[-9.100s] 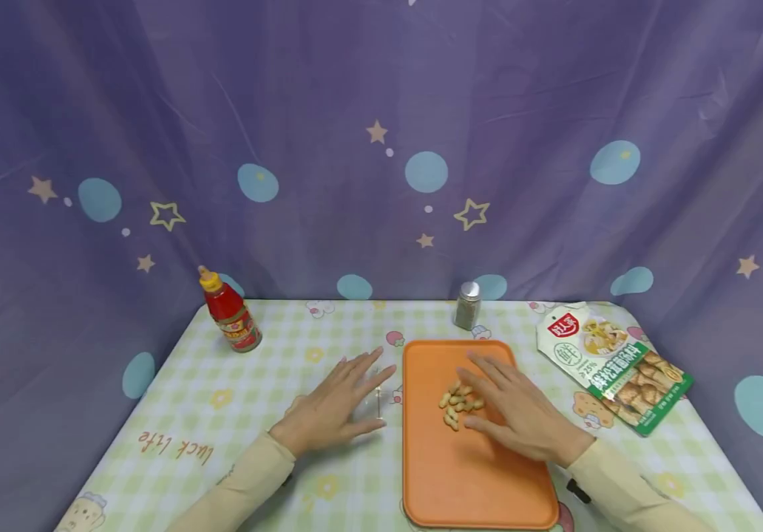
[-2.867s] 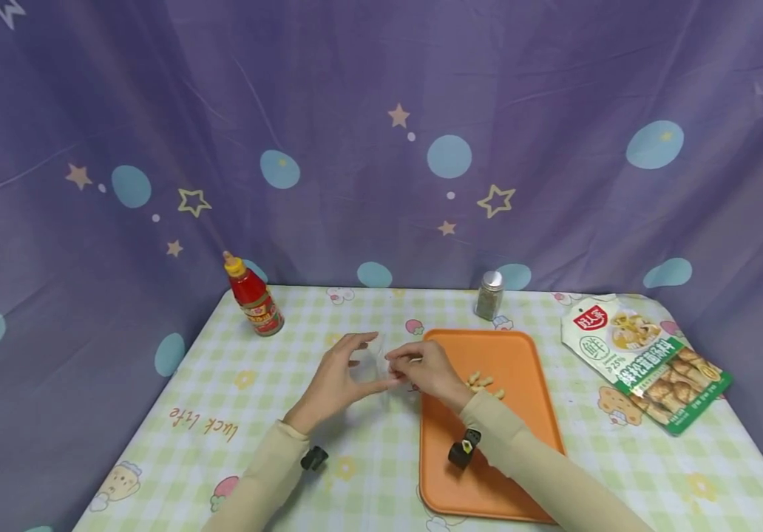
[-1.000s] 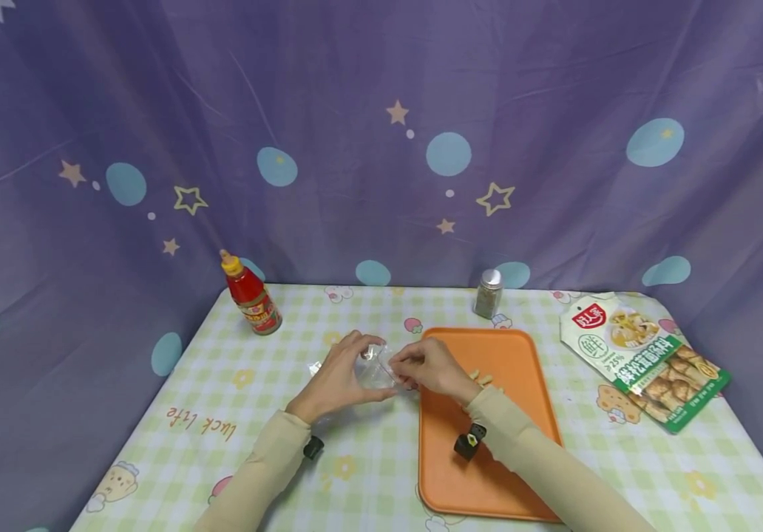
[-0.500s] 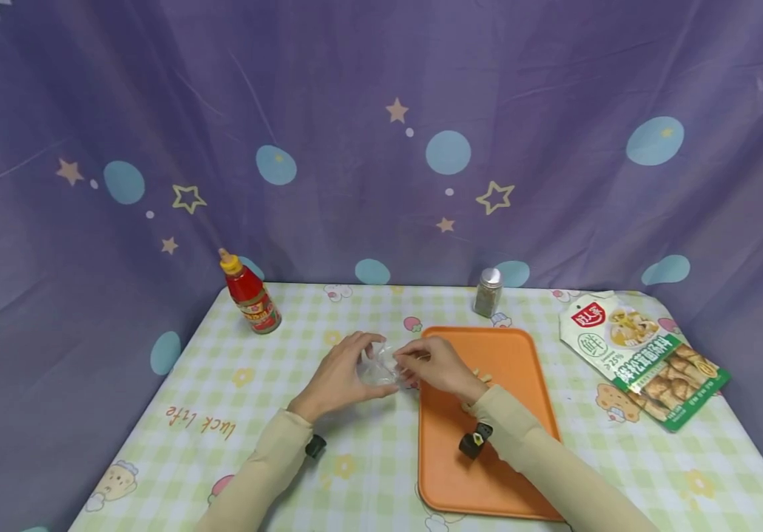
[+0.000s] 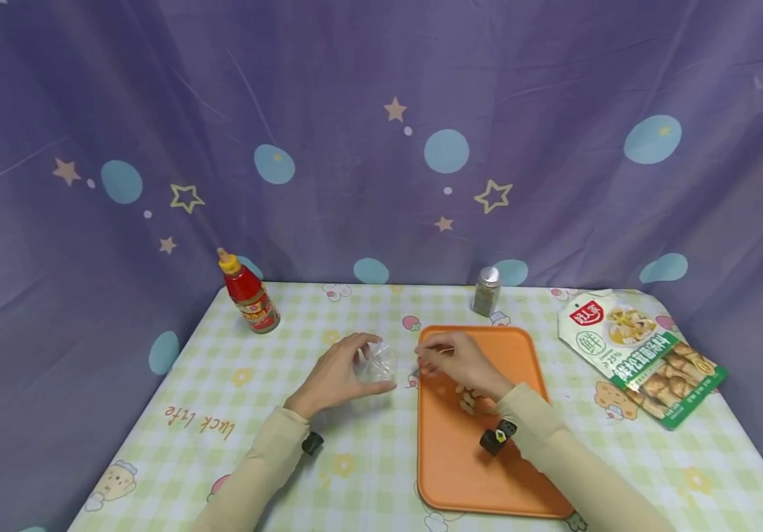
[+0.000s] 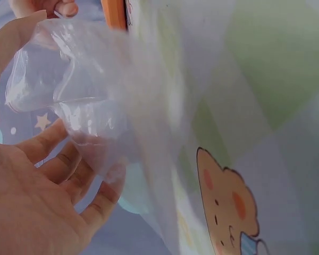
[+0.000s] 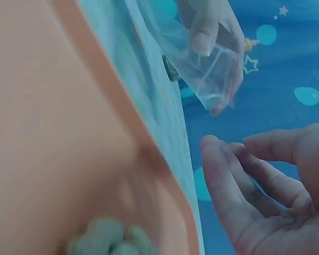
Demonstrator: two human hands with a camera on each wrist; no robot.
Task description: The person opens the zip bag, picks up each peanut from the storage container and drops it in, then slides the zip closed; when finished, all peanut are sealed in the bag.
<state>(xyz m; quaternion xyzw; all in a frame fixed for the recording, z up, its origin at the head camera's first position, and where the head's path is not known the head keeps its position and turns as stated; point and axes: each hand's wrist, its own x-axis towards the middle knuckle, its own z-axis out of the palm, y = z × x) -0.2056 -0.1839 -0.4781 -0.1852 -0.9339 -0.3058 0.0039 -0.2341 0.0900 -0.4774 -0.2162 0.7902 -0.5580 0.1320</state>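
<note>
In my left hand (image 5: 338, 377) is a clear zip bag (image 5: 378, 362), held between thumb and fingers left of the orange tray (image 5: 461, 473). The left wrist view shows the bag's thin film (image 6: 90, 69) spread across the curved fingers, its mouth parted. A red line runs along the bag's edge (image 7: 235, 77) in the right wrist view. My right hand (image 5: 464, 362) hovers over the tray's upper left, apart from the bag. Its fingers are loosely bent and the thumb stands off them with nothing between. Below it on the tray lie several peanuts (image 5: 468, 399), partly hidden by the hand.
A red sauce bottle (image 5: 248, 295) with a yellow cap stands at the back left. A small shaker (image 5: 486, 292) of seasoning is behind the tray. To the right lies a green and white food packet (image 5: 641, 355). A purple curtain (image 5: 328, 148) hangs behind the table.
Earlier both hands were empty and spread. Then both worked at the bag's mouth, which opened. In the last half second my right hand has left the bag, moving right over the tray.
</note>
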